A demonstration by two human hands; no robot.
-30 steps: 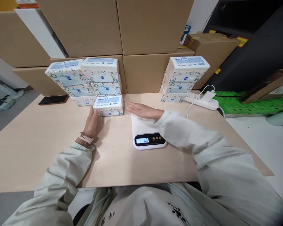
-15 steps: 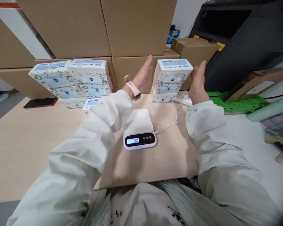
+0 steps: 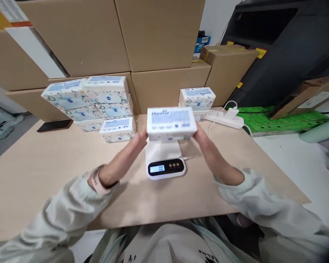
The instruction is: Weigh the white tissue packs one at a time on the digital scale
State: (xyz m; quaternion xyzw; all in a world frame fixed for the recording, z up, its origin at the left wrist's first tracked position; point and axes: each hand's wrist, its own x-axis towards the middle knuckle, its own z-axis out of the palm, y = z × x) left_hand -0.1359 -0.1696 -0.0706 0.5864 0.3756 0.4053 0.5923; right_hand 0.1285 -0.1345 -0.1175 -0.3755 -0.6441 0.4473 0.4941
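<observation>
I've got two hands, left hand point(image 3: 127, 156) and right hand point(image 3: 214, 156), grip clamped on one Manhua pack point(image 3: 171, 120) over one scale point(image 3: 164, 151), two stacked packs point(image 3: 197, 99) behind right.

On the lifted pack point(image 3: 171, 122), above the scale point(image 3: 166, 160), we can read the brand "Manhua" in blue letters, although they are blurred; the smaller lines under it we cannot read. On the single pack at the front left point(image 3: 117, 128), we read "Manhua" more clearly. The lit display point(image 3: 157, 168) of the scale shows us the number "0.0". At the bottom, on the shirt point(image 3: 170, 243), we see the dark letters "ELME". For us, the print on the yellow labels point(image 3: 261, 53) of the black machine point(image 3: 265, 33) is too small.
</observation>
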